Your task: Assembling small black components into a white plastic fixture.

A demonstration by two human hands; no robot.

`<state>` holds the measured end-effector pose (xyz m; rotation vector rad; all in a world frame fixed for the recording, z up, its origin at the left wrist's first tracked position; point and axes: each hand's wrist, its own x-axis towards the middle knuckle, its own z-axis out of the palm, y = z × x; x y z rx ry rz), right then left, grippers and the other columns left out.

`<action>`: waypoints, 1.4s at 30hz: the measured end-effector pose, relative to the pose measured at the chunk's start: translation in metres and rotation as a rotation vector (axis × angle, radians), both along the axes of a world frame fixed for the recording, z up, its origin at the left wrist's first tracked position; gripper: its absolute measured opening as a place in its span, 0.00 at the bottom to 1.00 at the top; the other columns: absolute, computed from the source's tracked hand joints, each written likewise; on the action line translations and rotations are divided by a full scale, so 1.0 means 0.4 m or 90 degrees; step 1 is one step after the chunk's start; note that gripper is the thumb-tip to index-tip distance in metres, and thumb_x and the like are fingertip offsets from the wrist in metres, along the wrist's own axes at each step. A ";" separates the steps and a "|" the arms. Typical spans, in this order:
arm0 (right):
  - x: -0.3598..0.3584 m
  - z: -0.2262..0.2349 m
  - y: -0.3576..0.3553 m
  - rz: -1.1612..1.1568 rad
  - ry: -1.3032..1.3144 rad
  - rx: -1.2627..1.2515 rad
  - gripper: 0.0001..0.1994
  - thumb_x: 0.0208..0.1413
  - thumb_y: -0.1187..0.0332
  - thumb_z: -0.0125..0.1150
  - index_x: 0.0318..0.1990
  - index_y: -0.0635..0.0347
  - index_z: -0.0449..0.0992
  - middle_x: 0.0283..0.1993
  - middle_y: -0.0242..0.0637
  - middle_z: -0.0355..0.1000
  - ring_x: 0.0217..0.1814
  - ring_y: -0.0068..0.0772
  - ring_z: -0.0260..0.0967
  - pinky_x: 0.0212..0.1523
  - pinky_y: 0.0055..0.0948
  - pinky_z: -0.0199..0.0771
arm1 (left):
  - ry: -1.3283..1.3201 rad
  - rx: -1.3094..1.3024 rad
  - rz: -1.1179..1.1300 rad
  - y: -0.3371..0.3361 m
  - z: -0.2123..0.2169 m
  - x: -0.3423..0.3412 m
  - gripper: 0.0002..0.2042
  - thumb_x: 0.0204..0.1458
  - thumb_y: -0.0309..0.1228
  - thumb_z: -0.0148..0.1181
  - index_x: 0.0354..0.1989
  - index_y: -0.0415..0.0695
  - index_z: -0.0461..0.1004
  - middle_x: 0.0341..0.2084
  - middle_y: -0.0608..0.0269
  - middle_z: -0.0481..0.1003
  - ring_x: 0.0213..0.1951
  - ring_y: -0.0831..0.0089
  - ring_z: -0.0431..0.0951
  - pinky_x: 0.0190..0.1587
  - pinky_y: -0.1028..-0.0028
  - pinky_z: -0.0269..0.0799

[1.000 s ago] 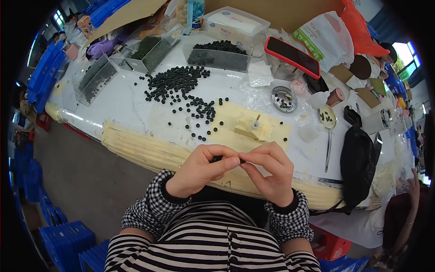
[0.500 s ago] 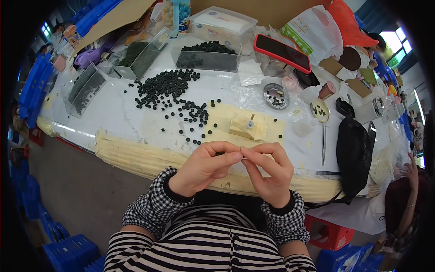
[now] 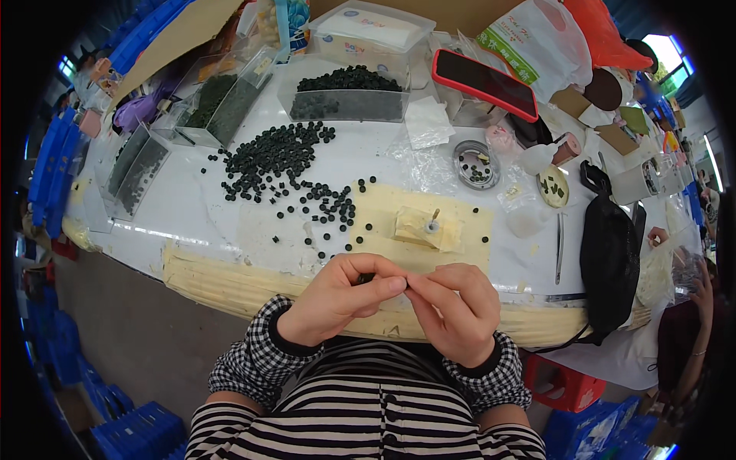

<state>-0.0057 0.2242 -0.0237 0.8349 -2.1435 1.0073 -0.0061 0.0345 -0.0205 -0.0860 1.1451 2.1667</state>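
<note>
Head view: left fingers (image 3: 383,289), right fingers (image 3: 429,288) pinched on dark bit (image 3: 407,283) over table edge (image 3: 222,276)

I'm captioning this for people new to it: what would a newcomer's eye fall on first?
Probably the heap of small black pieces on the white table, left of centre. Next come the left hand and right hand, fingertips close together by the table's near edge, with something dark tucked in the left one. The red-cased phone also stands out, beyond the hands toward the upper right.
</note>
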 end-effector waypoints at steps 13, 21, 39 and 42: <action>-0.010 0.025 0.007 -0.030 -0.055 0.014 0.17 0.40 0.76 0.70 0.42 0.61 0.81 0.33 0.34 0.72 0.28 0.32 0.69 0.26 0.28 0.69 | -0.003 0.057 0.039 -0.005 -0.004 -0.020 0.10 0.61 0.28 0.54 0.47 0.38 0.75 0.17 0.80 0.62 0.16 0.90 0.51 0.18 0.84 0.45; -0.108 0.086 0.033 -0.141 -0.144 0.062 0.09 0.46 0.76 0.66 0.37 0.62 0.78 0.31 0.36 0.70 0.34 0.37 0.67 0.33 0.32 0.67 | 0.027 0.047 0.063 0.010 -0.018 -0.031 0.13 0.65 0.36 0.47 0.44 0.38 0.72 0.14 0.79 0.54 0.15 0.88 0.47 0.18 0.83 0.44; -0.059 0.067 0.010 0.042 -0.282 -0.287 0.03 0.54 0.77 0.62 0.35 0.66 0.76 0.31 0.37 0.73 0.32 0.28 0.69 0.34 0.23 0.68 | 0.049 0.063 0.053 0.011 -0.035 -0.020 0.13 0.64 0.33 0.50 0.48 0.37 0.74 0.14 0.79 0.57 0.15 0.88 0.49 0.19 0.83 0.44; -0.051 0.056 -0.004 0.080 -0.319 -0.334 0.04 0.59 0.75 0.58 0.37 0.68 0.74 0.32 0.37 0.73 0.32 0.23 0.70 0.32 0.19 0.69 | 0.041 0.076 0.063 0.011 -0.032 -0.017 0.13 0.63 0.32 0.52 0.49 0.38 0.74 0.15 0.80 0.60 0.16 0.88 0.49 0.18 0.83 0.45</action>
